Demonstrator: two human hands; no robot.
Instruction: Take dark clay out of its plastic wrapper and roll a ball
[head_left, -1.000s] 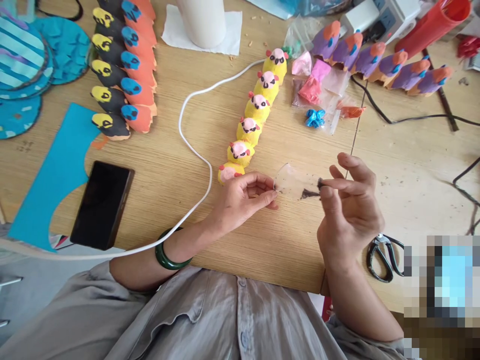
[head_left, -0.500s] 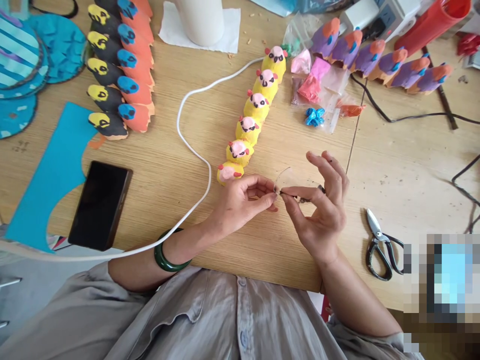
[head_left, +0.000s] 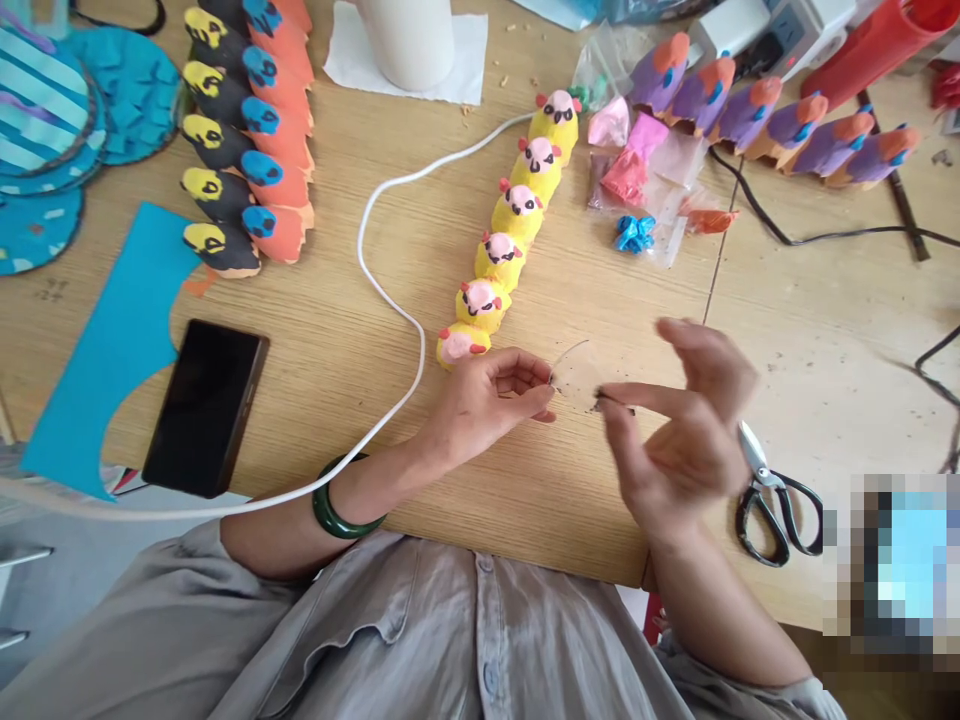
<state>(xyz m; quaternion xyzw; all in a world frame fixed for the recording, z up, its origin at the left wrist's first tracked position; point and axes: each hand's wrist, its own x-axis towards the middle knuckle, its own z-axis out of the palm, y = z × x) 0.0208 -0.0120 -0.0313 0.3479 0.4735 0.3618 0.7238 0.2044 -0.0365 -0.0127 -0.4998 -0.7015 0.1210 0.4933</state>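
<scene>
Two hands are working at a small piece of clear plastic

The left hand (head_left: 499,398) is pinching one edge of the clear plastic (head_left: 576,372), its grip closed between thumb and fingertips. The right hand (head_left: 601,396) is blurring, but its grip is closing on a dark bit (head_left: 598,402) at the plastic's other side; whether those fingertips are also pressing the plastic is hard to tell. The plastic is lying between the hands, above the table (head_left: 480,510), just beside the nearest yellow figure.

At the back, a small clear bag (head_left: 596,55) is holding something green. Nearby packets are showing pink clay (head_left: 628,175) and orange clay (head_left: 711,221), and a blue lump (head_left: 634,234) is lying beside them. One white cup (head_left: 409,40) is standing on a paper napkin (head_left: 469,60), its inside hidden.

Six yellow figures (head_left: 499,260) are standing in a slanting row, five wearing dark marks on their pink faces. Six purple figures (head_left: 748,112) are lining up at the right. At the left, five yellow-faced black figures (head_left: 229,200) and five blue-faced orange figures (head_left: 289,180) are showing. One pair of scissors (head_left: 765,478) and one phone (head_left: 206,405) are lying on the table.
</scene>
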